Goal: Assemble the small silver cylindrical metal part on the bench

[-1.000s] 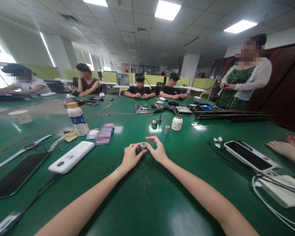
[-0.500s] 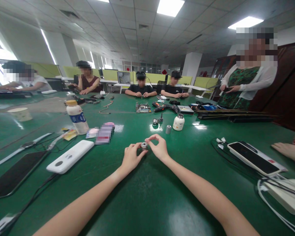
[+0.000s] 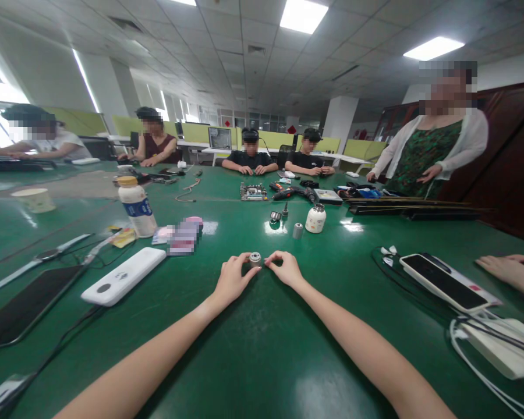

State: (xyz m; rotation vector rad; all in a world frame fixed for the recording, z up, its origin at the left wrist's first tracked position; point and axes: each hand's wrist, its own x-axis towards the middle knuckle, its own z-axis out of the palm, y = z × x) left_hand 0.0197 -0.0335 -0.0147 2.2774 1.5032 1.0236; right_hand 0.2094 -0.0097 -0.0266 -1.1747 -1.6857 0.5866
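Note:
My left hand (image 3: 233,278) grips a small silver metal cylinder (image 3: 255,259) between thumb and fingers, its round top facing up with a dark centre. Just to its right, my right hand (image 3: 284,269) is closed in a pinch, the fingertips close to the cylinder but apart from it. Whatever sits in that pinch is too small to make out. Beyond the hands, another silver cylinder (image 3: 297,230) stands upright beside a white bottle with a drawn face (image 3: 315,219). Small dark metal parts (image 3: 276,217) lie to the left of that cylinder.
On the green table (image 3: 244,349), a white power bank (image 3: 124,276), a phone (image 3: 26,305) and a drink bottle (image 3: 136,208) are at left. Another phone (image 3: 445,282) and cables lie at right, near another person's hands (image 3: 502,270). A circuit board (image 3: 254,192) and power drill (image 3: 294,192) lie farther back.
My right hand has moved down and slightly right, away from the cylinder's top. My left hand keeps its grip. The standing person at right has shifted their arms.

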